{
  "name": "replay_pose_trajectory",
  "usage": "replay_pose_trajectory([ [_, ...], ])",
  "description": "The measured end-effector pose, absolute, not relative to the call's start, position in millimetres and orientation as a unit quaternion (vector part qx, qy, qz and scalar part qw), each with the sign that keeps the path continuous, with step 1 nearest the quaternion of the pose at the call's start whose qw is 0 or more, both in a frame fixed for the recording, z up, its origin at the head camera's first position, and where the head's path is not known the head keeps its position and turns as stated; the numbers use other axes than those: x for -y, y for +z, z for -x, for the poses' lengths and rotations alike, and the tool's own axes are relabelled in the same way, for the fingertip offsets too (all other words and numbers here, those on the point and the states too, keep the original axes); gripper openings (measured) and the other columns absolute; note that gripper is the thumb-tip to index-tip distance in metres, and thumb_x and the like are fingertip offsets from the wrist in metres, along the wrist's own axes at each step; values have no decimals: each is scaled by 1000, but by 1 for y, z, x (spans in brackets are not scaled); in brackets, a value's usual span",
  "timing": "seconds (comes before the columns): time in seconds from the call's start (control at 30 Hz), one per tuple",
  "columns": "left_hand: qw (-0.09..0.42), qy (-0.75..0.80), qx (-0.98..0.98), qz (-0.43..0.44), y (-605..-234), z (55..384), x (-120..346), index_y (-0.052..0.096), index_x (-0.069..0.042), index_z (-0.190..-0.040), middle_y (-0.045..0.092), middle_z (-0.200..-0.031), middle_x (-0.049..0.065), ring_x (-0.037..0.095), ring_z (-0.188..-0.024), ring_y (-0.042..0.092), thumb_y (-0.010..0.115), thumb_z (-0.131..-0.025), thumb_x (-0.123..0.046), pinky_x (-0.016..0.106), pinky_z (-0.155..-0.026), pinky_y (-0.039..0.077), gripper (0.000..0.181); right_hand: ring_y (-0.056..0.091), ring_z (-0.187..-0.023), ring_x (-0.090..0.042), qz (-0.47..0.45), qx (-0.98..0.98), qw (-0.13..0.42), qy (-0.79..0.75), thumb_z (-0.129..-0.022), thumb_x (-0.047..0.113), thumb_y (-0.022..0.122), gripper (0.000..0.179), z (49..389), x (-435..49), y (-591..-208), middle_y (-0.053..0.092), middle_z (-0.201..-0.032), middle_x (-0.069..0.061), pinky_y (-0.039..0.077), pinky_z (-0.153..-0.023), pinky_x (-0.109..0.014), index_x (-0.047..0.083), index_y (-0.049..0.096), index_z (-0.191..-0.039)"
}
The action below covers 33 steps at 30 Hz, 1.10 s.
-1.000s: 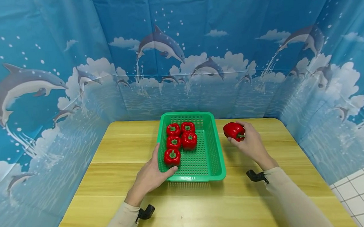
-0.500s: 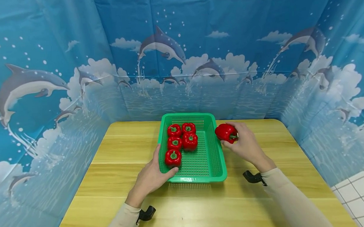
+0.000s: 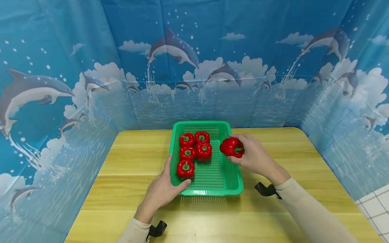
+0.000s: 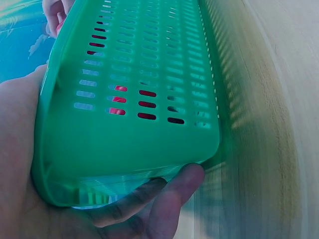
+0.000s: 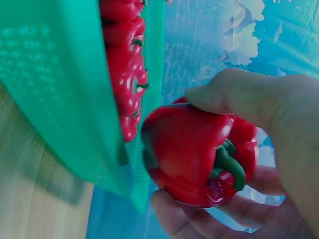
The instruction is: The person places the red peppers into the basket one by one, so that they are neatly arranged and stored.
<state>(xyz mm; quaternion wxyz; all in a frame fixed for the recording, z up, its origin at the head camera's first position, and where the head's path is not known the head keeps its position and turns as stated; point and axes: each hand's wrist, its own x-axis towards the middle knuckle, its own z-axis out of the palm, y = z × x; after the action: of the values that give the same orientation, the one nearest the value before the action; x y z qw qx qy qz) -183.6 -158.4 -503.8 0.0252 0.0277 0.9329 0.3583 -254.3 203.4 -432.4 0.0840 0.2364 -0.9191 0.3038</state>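
Note:
A red bell pepper (image 3: 230, 147) with a green stem is gripped in my right hand (image 3: 255, 157), over the right rim of the green plastic basket (image 3: 236, 177). In the right wrist view, thumb and fingers wrap the pepper (image 5: 184, 154) from both sides, its stem facing the palm. My left hand (image 3: 163, 187) holds the basket's near left corner. The left wrist view shows its fingers (image 4: 172, 204) curled round the outside of the basket wall (image 4: 129, 144). Several red bell peppers (image 3: 203, 151) stand stem up in the basket's left part.
The basket stands on a yellow wood-grain table (image 3: 204, 221). A blue dolphin-print curtain (image 3: 193, 100) hangs behind the table and along both sides. White tiles (image 3: 384, 208) show at the lower right. Each wrist carries a black mount (image 3: 158, 229).
My right hand has carried its pepper leftward, from beside the basket to over its right rim. The left hand stays at the basket's corner.

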Motion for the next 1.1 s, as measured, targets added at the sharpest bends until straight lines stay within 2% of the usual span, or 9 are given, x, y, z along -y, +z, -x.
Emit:
replay_pose_trajectory([
  [0.13,25,357,-934,-27,-505,184,158,4,-30,-190,67,-165,29,29,-85,79,84,-100,-70,39,-58,52,127,76,-120,-38,-244,920,59,300,-95,18,96,77,254,-196,-430,72,-149,-25,72,-92,-50,-2,63,-162],
  [0.33,26,354,-935,-29,-505,184,158,4,-30,-190,73,-155,30,29,-82,79,84,-100,-69,40,-58,52,127,79,-116,-33,-255,919,37,299,-94,17,98,76,256,-187,-428,74,-145,-22,72,-90,-46,-4,61,-158],
  [0.4,23,353,-935,-31,-505,184,158,5,-29,-190,72,-157,30,28,-83,79,84,-100,-69,39,-58,52,126,79,-115,-31,-263,918,37,295,-93,16,98,73,257,-185,-426,76,-142,-19,71,-89,-44,-2,63,-155],
  [0.67,25,360,-932,-34,-506,184,157,4,-31,-190,70,-160,30,24,-70,71,84,-101,-67,40,-54,48,126,74,-110,-24,-291,918,19,269,-94,21,98,69,257,-171,-421,77,-137,-13,62,-81,-34,5,67,-153],
  [0.8,20,355,-934,-37,-505,184,157,5,-30,-190,64,-168,28,35,-91,82,84,-100,-69,42,-61,56,126,71,-105,-21,-298,922,6,248,-94,22,99,71,257,-164,-419,77,-138,-15,58,-79,-35,6,68,-155],
  [0.93,18,348,-936,-37,-504,184,157,6,-27,-190,62,-171,27,46,-114,83,83,-100,-70,48,-72,64,126,66,-94,-19,-309,922,-13,233,-95,22,98,70,258,-155,-419,77,-141,-16,55,-78,-36,8,68,-156],
  [1.03,20,347,-937,-36,-505,184,158,6,-26,-190,62,-170,27,47,-115,83,82,-100,-70,50,-75,66,126,67,-97,-20,-314,922,-27,227,-95,22,97,70,260,-150,-419,75,-148,-17,55,-77,-35,8,68,-157],
  [1.1,19,347,-937,-36,-505,184,159,7,-26,-190,63,-169,28,46,-114,84,82,-101,-70,49,-74,65,125,69,-107,-23,-317,921,-32,224,-94,21,97,70,260,-147,-419,74,-153,-17,56,-77,-34,7,68,-157],
])
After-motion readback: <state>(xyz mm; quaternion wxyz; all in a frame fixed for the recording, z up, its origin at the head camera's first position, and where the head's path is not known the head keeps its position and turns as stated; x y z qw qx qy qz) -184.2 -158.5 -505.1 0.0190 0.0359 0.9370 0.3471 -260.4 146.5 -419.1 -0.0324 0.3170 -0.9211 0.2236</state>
